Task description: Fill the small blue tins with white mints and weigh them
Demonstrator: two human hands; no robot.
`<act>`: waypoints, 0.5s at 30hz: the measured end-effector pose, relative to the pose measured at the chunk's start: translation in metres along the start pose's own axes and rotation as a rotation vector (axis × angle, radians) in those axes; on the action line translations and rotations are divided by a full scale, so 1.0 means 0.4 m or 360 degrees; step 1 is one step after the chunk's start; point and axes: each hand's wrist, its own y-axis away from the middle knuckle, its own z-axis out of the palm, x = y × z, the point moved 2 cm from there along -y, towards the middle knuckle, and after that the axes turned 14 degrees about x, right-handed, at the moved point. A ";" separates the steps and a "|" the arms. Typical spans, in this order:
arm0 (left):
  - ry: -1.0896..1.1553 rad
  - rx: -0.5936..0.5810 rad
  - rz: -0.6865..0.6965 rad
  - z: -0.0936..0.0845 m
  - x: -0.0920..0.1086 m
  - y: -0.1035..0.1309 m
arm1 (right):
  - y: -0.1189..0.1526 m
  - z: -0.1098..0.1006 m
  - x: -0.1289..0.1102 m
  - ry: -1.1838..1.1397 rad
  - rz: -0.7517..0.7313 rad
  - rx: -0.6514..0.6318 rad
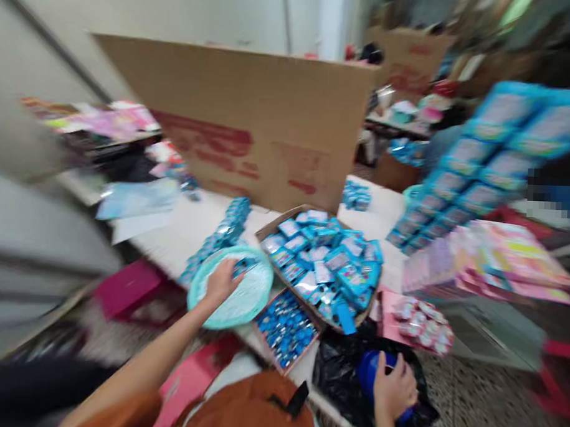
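My left hand (224,282) is over a round turquoise tray (251,299) with a whitish inside, its fingers closed on a small blue item (244,265). My right hand (395,385) is at a round dark blue object (369,372) in a black plastic bag (336,365), thumb and fingers apart; a grip on it cannot be made out. Between and beyond the hands, a carton (266,230) is heaped with small blue packets (339,259). Nearer me, a shallow box (286,368) holds many small blue and silver pieces (285,325).
Blue boxes (219,236) line the white table (171,253) behind the tray. A tall cardboard sheet (270,113) stands at the back. Stacked blue boxes (483,164) and pink cards (489,258) are at the right. Pink stools (133,286) stand below.
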 end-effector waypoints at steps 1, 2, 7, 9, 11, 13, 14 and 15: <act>0.0004 -0.0015 -0.0001 -0.036 0.014 0.003 | -0.008 -0.013 0.007 -0.0102 -0.0007 -0.0017; 0.0014 -0.0008 -0.0008 -0.063 0.021 -0.002 | -0.018 -0.018 0.010 -0.0195 -0.0008 -0.0021; 0.0131 0.0172 0.0025 -0.138 -0.033 -0.037 | -0.063 -0.003 -0.061 -0.0373 -0.0047 0.0111; 0.0192 0.0225 0.0040 -0.158 -0.076 -0.041 | -0.055 -0.016 -0.153 -0.0394 -0.0089 0.0209; 0.0262 0.0202 0.0060 -0.168 -0.128 -0.047 | -0.015 -0.037 -0.301 -0.0534 -0.0192 0.0114; 0.0347 0.0135 0.0057 -0.168 -0.186 -0.060 | 0.061 -0.055 -0.497 -0.0803 -0.0285 -0.0220; 0.0397 0.0097 0.0034 -0.164 -0.216 -0.066 | 0.110 -0.059 -0.606 -0.0974 -0.0364 -0.0445; 0.0456 0.0063 -0.0008 -0.159 -0.246 -0.073 | 0.164 -0.059 -0.716 -0.1140 -0.0470 -0.0693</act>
